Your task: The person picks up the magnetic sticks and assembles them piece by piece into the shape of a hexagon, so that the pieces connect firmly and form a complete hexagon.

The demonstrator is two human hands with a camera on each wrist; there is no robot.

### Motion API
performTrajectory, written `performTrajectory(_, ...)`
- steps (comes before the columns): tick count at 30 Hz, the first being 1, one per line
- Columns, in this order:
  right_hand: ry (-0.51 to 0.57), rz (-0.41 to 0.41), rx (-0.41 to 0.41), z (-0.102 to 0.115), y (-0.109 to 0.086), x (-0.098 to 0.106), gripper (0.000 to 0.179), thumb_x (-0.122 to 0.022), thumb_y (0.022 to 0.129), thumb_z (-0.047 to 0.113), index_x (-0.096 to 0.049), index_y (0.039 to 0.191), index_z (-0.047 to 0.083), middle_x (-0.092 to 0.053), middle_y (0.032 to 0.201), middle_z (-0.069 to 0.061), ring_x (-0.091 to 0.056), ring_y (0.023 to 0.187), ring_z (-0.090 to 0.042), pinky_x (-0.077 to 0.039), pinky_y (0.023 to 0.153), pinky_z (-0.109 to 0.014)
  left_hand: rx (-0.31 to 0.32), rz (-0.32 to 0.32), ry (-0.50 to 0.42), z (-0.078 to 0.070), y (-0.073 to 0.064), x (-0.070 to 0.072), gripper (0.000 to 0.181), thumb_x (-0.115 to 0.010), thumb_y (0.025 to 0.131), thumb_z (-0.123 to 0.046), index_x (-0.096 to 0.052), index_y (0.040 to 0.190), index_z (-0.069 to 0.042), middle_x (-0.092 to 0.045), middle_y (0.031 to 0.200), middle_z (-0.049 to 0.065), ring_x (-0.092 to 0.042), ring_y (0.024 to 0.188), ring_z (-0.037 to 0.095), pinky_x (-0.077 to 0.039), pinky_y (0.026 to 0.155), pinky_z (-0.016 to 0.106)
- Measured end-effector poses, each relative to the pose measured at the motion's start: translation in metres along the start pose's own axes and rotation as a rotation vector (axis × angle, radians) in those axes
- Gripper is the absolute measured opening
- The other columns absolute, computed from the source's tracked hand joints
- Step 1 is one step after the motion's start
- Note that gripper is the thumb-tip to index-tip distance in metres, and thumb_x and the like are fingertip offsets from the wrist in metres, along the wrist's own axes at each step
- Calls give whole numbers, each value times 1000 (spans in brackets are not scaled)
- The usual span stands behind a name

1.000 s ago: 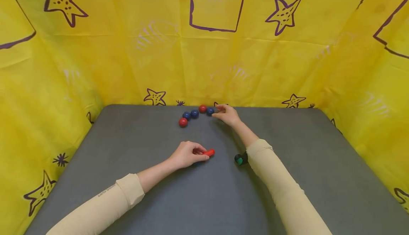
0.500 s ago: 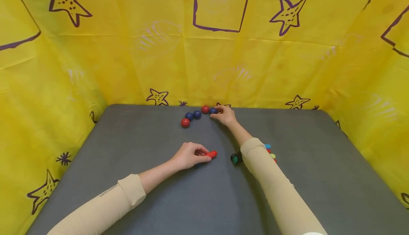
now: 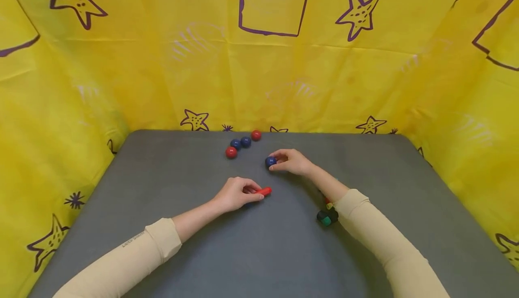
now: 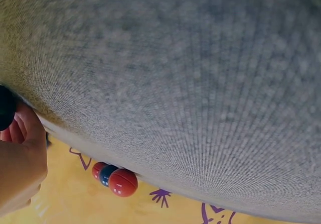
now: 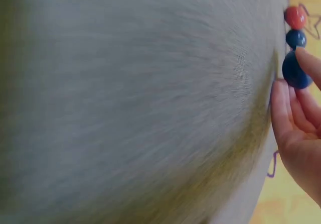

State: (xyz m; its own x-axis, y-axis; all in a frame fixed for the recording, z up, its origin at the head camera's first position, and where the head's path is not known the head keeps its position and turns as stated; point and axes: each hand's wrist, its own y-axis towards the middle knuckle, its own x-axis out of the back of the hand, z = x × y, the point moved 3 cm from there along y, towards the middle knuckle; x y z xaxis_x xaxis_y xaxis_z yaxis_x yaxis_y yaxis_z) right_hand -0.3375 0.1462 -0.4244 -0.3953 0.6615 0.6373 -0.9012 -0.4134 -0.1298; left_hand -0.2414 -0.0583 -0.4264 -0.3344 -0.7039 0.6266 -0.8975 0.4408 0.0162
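The blue ball (image 3: 270,162) has come away from the far edge of the grey tabletop (image 3: 259,257), pinched in the right hand (image 3: 295,161), which leaves four red and blue balls (image 3: 245,142) behind. Closer in, the left hand (image 3: 236,194) grips a red stick (image 3: 266,191).

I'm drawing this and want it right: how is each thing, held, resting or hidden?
Left hand: pinching the red stick
Red stick: held, partly covered
Right hand: gripping a blue ball
Blue ball: held; whether lifted, unclear
Two red balls: resting, unheld
Two other blue balls: resting, unheld
Black-and-green thing: resting, unheld
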Motion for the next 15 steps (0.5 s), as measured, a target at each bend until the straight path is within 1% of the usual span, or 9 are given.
performTrajectory(3, 15, 69, 17, 2, -18, -3, 40, -77, 85, 27, -67, 121, 13, -67, 114, -3, -61, 102, -19, -50, 89, -35, 9, -13, 9, 0, 0, 2, 20, -79, 83, -26, -76, 95, -11, -69, 81, -6, -58, 71, 9, -49, 68, 26)
performTrajectory(6, 33, 111, 32, 3, -31, -6, 40, -78, 85, 25, -67, 121, 13, -67, 111, -1, -61, 99, -18, -50, 86, -32, 5, -19, 17, 0, 0, 3, 19, -79, 83, -26, -76, 95, -11, -68, 80, -6, -58, 71, 9, -49, 67, 26)
performTrajectory(10, 51, 149, 64, 2, -43, -11, 40, -77, 85, 23, -67, 122, 12, -69, 104, -2, -62, 95, -17, -49, 82, -31, 1, -8, 18, 0, 0, 3, 20, -78, 84, -26, -76, 95, -10, -68, 79, -6, -57, 70, 9, -49, 67, 26)
performTrajectory(15, 64, 189, 83, 1, -53, -14, 39, -78, 85, 22, -67, 121, 11, -70, 98, -1, -62, 92, -17, -49, 82, -31, 3, 2, 15, -1, 1, 0, 20, -78, 84, -25, -76, 97, -10, -67, 79, -6, -56, 71, 11, -48, 67, 27)
